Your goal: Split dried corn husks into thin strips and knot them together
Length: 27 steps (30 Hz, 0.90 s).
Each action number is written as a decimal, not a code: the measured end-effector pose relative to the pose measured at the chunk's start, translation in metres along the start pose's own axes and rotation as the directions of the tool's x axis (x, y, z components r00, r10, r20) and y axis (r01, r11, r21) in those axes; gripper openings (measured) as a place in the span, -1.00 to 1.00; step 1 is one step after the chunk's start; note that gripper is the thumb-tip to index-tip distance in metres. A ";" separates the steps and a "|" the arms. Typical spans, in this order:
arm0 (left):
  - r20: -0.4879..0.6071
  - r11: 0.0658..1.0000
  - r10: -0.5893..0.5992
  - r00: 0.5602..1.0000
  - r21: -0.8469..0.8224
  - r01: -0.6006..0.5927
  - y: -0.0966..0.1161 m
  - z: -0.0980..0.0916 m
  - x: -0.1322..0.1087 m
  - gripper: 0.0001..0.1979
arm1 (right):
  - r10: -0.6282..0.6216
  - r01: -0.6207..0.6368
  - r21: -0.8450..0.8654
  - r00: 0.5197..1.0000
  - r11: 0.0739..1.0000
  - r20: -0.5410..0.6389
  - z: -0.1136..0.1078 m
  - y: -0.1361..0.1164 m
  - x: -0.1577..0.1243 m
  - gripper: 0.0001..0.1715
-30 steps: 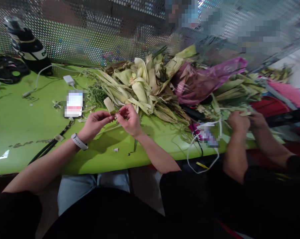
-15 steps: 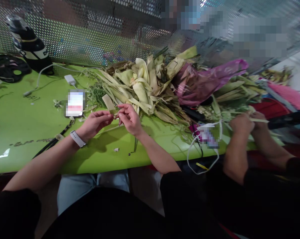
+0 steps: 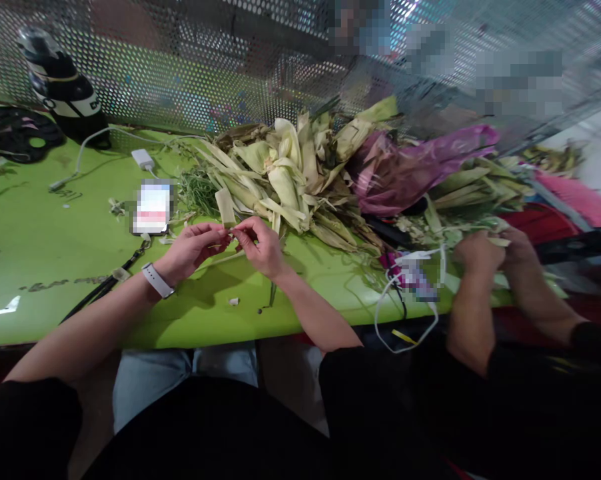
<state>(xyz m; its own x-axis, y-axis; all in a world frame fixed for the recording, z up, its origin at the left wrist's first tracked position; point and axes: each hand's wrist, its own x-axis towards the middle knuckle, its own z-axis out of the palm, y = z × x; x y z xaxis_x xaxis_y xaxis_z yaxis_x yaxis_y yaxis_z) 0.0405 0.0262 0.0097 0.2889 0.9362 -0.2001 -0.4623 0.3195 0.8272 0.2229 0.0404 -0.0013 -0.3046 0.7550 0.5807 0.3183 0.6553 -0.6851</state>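
A pale strip of corn husk (image 3: 225, 207) stands up from between my two hands, its lower end hidden by fingers. My left hand (image 3: 195, 245), with a white watch band on the wrist, pinches at the base of the strip. My right hand (image 3: 260, 247) is closed beside it, thumb and fingertips meeting the left ones there. Just beyond my hands lies a heap of corn husks (image 3: 285, 183), some still in bundles. Thin green leaves (image 3: 199, 192) lie at the heap's left side.
A phone (image 3: 153, 208), a charger (image 3: 142, 159) and a dark bottle (image 3: 68, 93) are on the green table (image 3: 25, 227). Right of the husks sits a purple plastic bag (image 3: 403, 170). White cable (image 3: 378, 320) loops over the front edge. Another person's hands (image 3: 480, 252) work at the right.
My right hand has dipped slightly and its fingers have drawn in toward the left fingertips. The husk strip stands more upright. At the right, the other person's hands have shifted a little.
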 end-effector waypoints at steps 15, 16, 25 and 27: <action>0.012 0.909 0.274 0.962 0.324 -0.263 -0.005 0.005 -0.003 -0.86 | 0.081 -0.078 0.117 0.996 0.990 -0.026 0.006 0.002 -0.002 -0.71; 0.002 0.940 0.238 0.971 0.250 -0.231 -0.004 0.004 -0.002 -0.87 | 0.085 -0.084 0.120 0.996 0.989 -0.009 0.005 0.001 -0.002 -0.72; -0.005 0.993 -0.009 1.000 -0.121 0.008 -0.001 0.000 0.000 -0.91 | -0.209 0.208 -0.023 0.978 0.978 -0.016 -0.001 0.006 0.005 -0.85; 0.001 0.989 -0.019 1.000 -0.143 0.019 -0.001 0.001 0.000 -0.93 | -0.246 0.242 -0.098 0.969 0.965 -0.030 -0.001 0.007 0.005 -0.85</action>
<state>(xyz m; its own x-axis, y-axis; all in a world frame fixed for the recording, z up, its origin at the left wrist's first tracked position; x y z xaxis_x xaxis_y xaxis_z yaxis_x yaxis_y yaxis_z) 0.0421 0.0254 0.0097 0.2987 0.9297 -0.2154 -0.5720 0.3551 0.7394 0.2248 0.0487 -0.0032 -0.3462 0.5713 0.7441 0.3219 0.8174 -0.4778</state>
